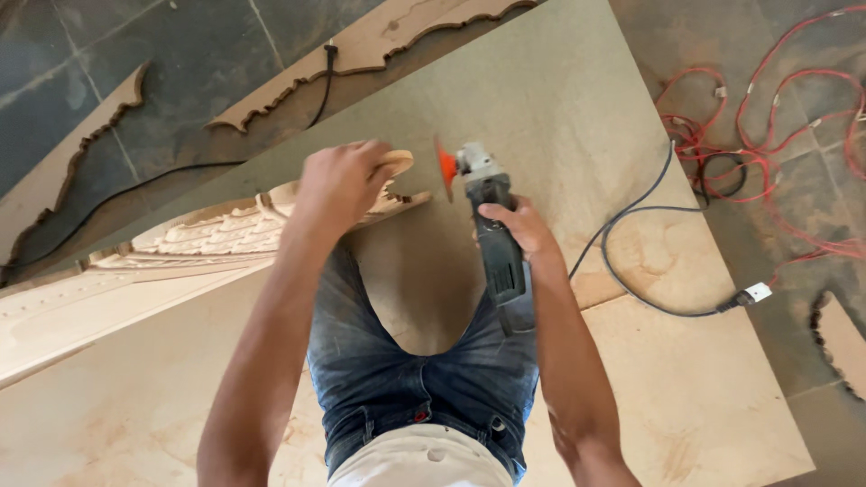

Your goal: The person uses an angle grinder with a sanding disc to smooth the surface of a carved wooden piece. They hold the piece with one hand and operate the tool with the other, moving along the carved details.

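My left hand [341,183] presses down on the rounded end of a carved wooden panel [225,230] with scalloped relief, which runs off to the left. My right hand [519,230] grips the dark body of an angle grinder [487,216]. Its orange disc [445,168] stands upright just right of the panel's tip, close to the carved edge. The grinder's grey cord [631,225] loops away to the right. My jeans-clad legs show below, over a large flat board [559,99].
Two cut wooden pieces with wavy edges [361,50] lie on the dark tiled floor at the top left. A black cable [180,171] crosses there. Tangled red wires [776,126] and a white plug [756,293] lie at right. Another scalloped offcut [843,338] sits at far right.
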